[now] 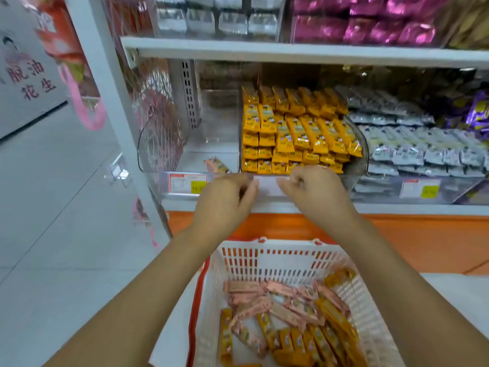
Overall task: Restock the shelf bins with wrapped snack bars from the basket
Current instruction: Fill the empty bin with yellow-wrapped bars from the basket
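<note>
1. Step in hand: between loads. Both hands are up at the front edge of the clear shelf bins, above the basket (pixel 264 243). No bar shows in either one.
2. Left hand (pixel 226 201): fingers (pixel 247 185) curled in, thumb close against them, seen from the back. It sits at the front lip, where the two bins meet. I cannot tell whether it pinches the lip or holds nothing.
3. Right hand (pixel 316 193): a loose fist, knuckles toward the shelf, just in front of the yellow bin. The palm side is hidden, so I cannot tell its grip either.
4. Stock on shelf: the stacked yellow bars (pixel 296 128) fill their bin nearly to the top. The left bin (pixel 211 123) is almost bare, with a lone pink bar (pixel 217 165) lying by its front right corner, just beyond the left fingertips and apart from them.
5. Stock in basket: the pink bars in the basket (pixel 251 295) are heaped at the back and centre. The loose yellow bars (pixel 325 340) lie along the right side and the near end. All are well below both hands and untouched.
6. Next move, as I judge it: drop a hand into the basket, gather pink bars and lay them flat in the left bin, which needs the most stock.
7. Progress: well short of done, since the basket holds plenty.
</note>
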{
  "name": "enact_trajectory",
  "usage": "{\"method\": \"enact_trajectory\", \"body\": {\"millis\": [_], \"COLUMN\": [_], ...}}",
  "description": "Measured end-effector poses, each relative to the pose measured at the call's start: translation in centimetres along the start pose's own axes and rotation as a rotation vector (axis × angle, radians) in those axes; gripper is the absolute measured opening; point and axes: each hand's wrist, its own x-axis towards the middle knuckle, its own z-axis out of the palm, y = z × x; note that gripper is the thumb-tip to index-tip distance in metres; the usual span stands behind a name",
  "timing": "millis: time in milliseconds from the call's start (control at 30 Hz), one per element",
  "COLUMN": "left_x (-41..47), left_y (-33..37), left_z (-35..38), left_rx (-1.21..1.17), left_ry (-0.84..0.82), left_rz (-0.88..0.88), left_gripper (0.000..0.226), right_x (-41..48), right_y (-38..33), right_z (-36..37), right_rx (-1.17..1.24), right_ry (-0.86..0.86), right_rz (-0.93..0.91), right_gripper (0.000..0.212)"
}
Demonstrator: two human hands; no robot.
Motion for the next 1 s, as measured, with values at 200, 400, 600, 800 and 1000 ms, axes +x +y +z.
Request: {"method": "enact_trajectory", "body": {"millis": [200, 400, 600, 800, 1000], "left_x": [-8.2, -17.4, -17.0, -14.8, -14.5], "left_y": [-3.3, -6.3, -6.4, -7.3, -7.0], "left_z": [3.5, 7.0, 7.8, 8.4, 8.7], "left_rx": [0.251, 0.504, 0.669, 0.679, 0.621], "left_ry": [-0.704, -1.208, -1.279, -1.312, -1.374], "left_rz": [-0.029, -0.028, 0.065, 0.059, -0.008], "left_gripper": [0.029, 0.024, 0.018, 0.023, 0.037], "right_x": [-8.4, -16.5, -20.6, -19.7, -18.7], "right_y": [9.2, 14.7, 16.6, 18.1, 17.9], "right_z": [9.1, 16.7, 20.6, 21.4, 22.1], "right_rx": [-0.08, -0.202, -0.185, -0.102, -0.095], "right_ry": [-0.585, -1.073, -1.201, -1.317, -1.437], "right_rz": [0.157, 0.209, 0.278, 0.349, 0.324], "right_gripper": [0.037, 0.032, 0.056, 0.07, 0.071]}}
